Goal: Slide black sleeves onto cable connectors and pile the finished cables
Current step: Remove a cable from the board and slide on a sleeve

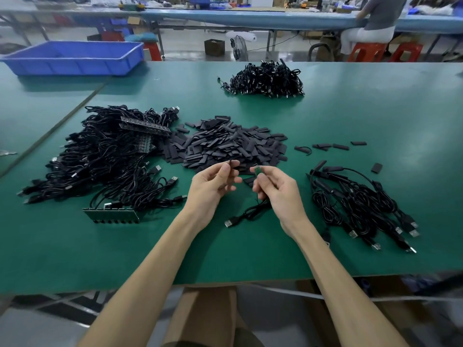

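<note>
My left hand (pixel 213 182) pinches a flat black sleeve (pixel 233 163) between thumb and fingertips. A short gap to its right, my right hand (pixel 274 189) pinches the small green connector board (pixel 257 170) of a black cable (pixel 246 214). That cable hangs down to the green table (pixel 350 116), its USB plug lying below the hands. Just behind both hands lies a heap of loose black sleeves (pixel 225 144). A tangle of unsleeved cables (pixel 105 159) is at the left. At the right sits a pile of sleeved cables (pixel 360 204).
A green circuit panel (pixel 111 214) lies at the front of the left tangle. Another cable heap (pixel 266 80) sits far back, a blue bin (pixel 75 57) at back left. Stray sleeves (pixel 330 146) lie right of centre. A person sits at a far bench (pixel 375 18).
</note>
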Demonstrator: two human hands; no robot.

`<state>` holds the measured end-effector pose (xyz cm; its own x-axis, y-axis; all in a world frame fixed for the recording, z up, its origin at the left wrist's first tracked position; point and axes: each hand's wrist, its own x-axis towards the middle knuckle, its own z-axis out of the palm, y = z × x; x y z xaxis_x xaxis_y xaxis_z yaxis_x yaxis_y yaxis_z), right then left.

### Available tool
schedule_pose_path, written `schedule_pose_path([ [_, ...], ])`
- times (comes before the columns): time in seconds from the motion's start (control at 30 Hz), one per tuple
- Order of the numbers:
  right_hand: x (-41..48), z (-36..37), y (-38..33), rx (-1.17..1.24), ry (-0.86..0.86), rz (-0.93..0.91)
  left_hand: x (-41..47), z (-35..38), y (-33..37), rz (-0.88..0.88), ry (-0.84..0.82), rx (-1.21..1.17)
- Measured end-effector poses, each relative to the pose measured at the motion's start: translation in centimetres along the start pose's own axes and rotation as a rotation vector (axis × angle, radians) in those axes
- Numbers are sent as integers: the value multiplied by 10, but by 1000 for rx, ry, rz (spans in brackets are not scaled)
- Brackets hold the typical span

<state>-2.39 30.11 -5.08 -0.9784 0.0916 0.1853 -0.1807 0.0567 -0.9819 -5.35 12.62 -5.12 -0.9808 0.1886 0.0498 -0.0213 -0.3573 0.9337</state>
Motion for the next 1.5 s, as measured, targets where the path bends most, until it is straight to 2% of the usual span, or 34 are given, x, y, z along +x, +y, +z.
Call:
schedule_pose_path([
  [0.5,-1,-2,2,11,-62,10,-7,4,0,37,-2,58],
  [0.7,-1,1,2,-35,-137,54,-8,2,3,28,-49,-29],
  [0.93,-1,1,1,-52,-139,69,-9,3,5,21,-75,-90],
  [1.5,0,-2,4,-86,-149,68,-11,3,6,52,-123,26],
])
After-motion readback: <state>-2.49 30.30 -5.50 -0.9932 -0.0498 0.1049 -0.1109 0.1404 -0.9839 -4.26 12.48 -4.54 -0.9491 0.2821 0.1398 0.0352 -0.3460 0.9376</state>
